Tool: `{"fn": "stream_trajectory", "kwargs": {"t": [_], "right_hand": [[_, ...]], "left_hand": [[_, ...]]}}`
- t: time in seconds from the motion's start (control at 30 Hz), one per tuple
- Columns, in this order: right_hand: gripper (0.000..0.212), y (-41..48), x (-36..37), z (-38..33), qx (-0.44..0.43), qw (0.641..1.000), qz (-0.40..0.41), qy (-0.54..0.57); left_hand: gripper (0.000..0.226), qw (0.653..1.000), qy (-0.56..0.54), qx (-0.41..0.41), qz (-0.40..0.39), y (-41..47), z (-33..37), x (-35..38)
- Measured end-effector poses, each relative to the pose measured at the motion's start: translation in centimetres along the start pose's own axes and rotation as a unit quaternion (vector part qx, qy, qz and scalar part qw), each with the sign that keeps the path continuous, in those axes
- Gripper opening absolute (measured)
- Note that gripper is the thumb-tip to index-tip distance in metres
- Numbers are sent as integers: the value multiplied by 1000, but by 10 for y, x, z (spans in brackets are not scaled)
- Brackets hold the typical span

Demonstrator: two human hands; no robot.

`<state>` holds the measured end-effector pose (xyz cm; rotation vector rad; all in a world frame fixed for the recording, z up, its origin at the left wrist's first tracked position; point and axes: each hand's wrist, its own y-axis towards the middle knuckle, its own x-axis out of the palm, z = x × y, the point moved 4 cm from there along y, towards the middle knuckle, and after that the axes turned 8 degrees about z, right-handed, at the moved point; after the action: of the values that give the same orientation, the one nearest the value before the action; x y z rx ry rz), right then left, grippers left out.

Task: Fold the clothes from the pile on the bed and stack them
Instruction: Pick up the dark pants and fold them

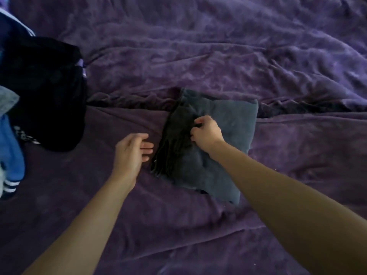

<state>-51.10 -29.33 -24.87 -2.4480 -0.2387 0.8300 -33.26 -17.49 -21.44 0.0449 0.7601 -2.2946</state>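
Note:
A dark grey garment [234, 124], folded into a rough rectangle, lies on the purple bed cover [198, 56] in the middle of the view. My right hand [206, 133] rests on its left part, fingers curled and pinching a fold of the grey cloth. My left hand [133, 151] hovers just left of the garment, fingers relaxed and straight, holding nothing. The pile of clothes sits at the left edge: a black garment [47, 92] on top, a blue one with striped cuffs [12, 155] below it.
Rumpled purple cover spreads behind and to the right of the folded garment. A grey piece of clothing [8, 102] pokes out at the far left edge, over the blue one.

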Motion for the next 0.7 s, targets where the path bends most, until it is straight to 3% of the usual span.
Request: {"fn": "stream_trajectory", "kwargs": {"t": [0.1, 0.2, 0.27, 0.3, 0.33, 0.37, 0.47, 0.6, 0.7], "right_hand": [[37, 4, 13, 4, 15, 997, -15, 69], [43, 0, -3, 1, -4, 996, -41, 79], [38, -1, -31, -5, -160, 979, 53, -114], [39, -2, -45, -7, -253, 928, 125, -243], [45, -4, -55, -6, -317, 868, 179, -336], [54, -3, -61, -2, -331, 837, 190, -392], [67, 15, -51, 24, -259, 850, 130, -440], [67, 42, -20, 55, -209, 860, 101, -454], [67, 58, -16, 66, -209, 864, 111, -445]], "left_hand": [[22, 961, 169, 219, 21, -13, -13, -1], [50, 845, 396, 354, -61, -41, -36, 46], [59, 757, 506, 402, -95, -37, -44, 69], [63, 739, 530, 402, -111, -27, -46, 75], [66, 732, 541, 395, -121, -15, -47, 78], [68, 729, 548, 392, -124, -5, -46, 80], [65, 750, 512, 406, -104, 7, -30, 95], [52, 839, 445, 313, -34, 40, -10, 136], [47, 834, 460, 306, -3, 64, -25, 149]]}}
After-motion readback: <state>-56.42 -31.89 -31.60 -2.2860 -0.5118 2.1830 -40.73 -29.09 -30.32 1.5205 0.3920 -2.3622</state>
